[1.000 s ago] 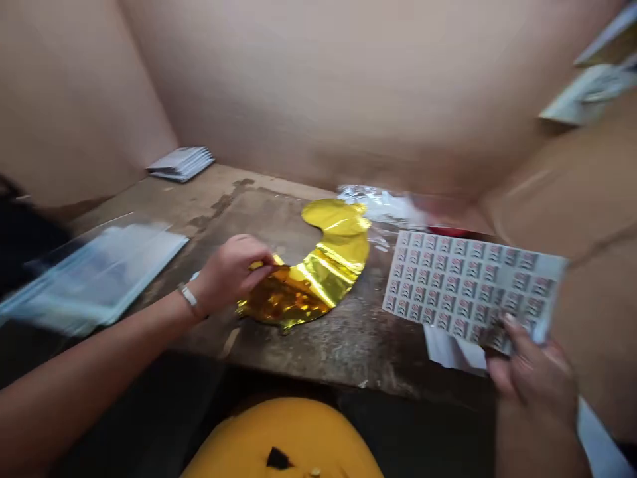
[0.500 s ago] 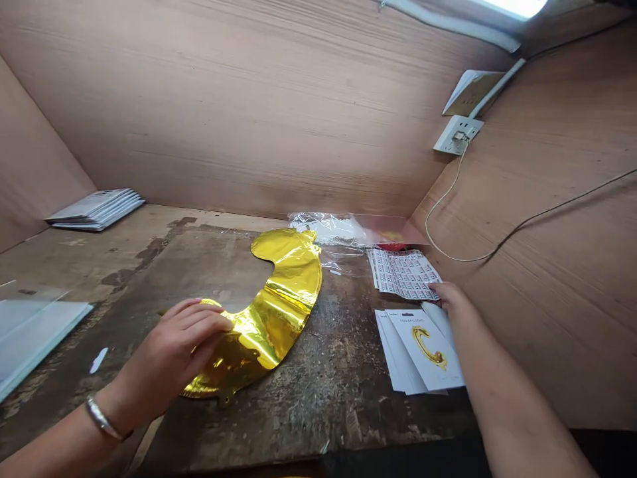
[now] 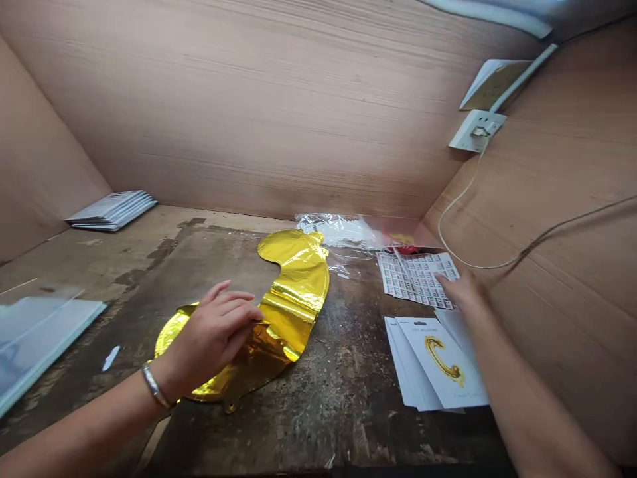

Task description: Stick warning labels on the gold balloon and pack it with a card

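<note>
A flat gold foil balloon (image 3: pixel 294 292), curved like a letter C, lies on the worn table. My left hand (image 3: pixel 212 338) is over its lower half, with thumb and forefinger closed on the foil near the middle and the other fingers loosely raised. At the right, my right hand (image 3: pixel 460 292) grips the edge of a sticker sheet (image 3: pixel 415 279), thumb on top and fingers mostly hidden. The sheet rests at the back right. Below it sits a small fanned stack of white foil balloon cards (image 3: pixel 440 365), the top one printed with a gold C.
Clear plastic bags (image 3: pixel 338 231) lie by the back wall, beside a red item (image 3: pixel 405 245). A pile of folded packets (image 3: pixel 113 210) occupies the back left corner. Plastic sleeves (image 3: pixel 44 345) lie at the left edge. A cable (image 3: pixel 442 232) hangs from the wall socket (image 3: pixel 478 131).
My right hand has carried the sticker sheet from the air down to the table at the back right. My left hand has shifted along the foil balloon. The view has turned too.
</note>
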`<act>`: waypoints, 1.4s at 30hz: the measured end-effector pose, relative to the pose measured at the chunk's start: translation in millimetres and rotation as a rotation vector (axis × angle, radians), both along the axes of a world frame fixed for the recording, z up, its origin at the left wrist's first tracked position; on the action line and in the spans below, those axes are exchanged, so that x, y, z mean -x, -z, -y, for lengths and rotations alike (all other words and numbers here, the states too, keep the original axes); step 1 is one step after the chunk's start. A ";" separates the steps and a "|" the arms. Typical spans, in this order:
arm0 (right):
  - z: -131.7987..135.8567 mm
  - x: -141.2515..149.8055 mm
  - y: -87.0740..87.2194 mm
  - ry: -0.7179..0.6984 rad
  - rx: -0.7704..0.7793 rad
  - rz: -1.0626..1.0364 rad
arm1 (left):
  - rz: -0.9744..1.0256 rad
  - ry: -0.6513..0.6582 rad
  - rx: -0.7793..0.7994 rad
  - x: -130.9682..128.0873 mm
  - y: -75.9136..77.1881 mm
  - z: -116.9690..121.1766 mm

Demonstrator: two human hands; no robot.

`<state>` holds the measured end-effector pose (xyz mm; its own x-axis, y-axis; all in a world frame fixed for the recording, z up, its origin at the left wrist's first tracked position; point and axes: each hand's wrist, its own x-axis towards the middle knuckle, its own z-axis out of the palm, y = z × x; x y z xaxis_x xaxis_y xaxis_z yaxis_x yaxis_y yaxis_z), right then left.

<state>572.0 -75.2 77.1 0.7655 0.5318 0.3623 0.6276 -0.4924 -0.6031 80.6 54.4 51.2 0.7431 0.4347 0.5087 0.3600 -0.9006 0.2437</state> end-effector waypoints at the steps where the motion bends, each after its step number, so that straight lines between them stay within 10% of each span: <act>1: 5.4 18.3 -2.9 -0.023 0.013 0.024 | 0.004 -0.014 0.013 0.1 -1.7 -0.5; 7: 27.9 208.8 3.3 -0.834 0.160 -0.015 | 0.097 -0.057 0.034 -26.3 -14.5 -2.5; 10: -1.0 269.6 14.3 -0.888 0.044 -0.189 | 0.195 -0.051 -0.023 -50.7 -24.5 -0.7; 16: -114.3 240.7 15.8 -0.773 0.032 -0.362 | 0.388 -0.157 -0.136 -46.3 -27.1 -9.0; 25: -224.0 187.4 19.1 -0.299 0.055 -0.213 | -0.192 -0.224 0.171 32.2 53.8 -19.1; 29: -186.2 201.6 33.0 -0.240 -0.048 -0.143 | -0.279 -0.272 0.203 41.8 49.7 -25.0; 37: -17.2 250.8 91.6 -0.421 0.100 -0.251 | -0.553 -0.272 0.306 43.4 25.7 -61.4; 42: -13.4 257.6 87.8 -0.448 0.257 -0.077 | -0.696 -0.257 0.407 31.1 15.3 -83.1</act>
<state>314.4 -61.8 -10.7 0.4618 0.8776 0.1283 0.7692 -0.3243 -0.5506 49.4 137.5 35.9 0.6816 0.6835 -0.2611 0.7299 -0.6599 0.1781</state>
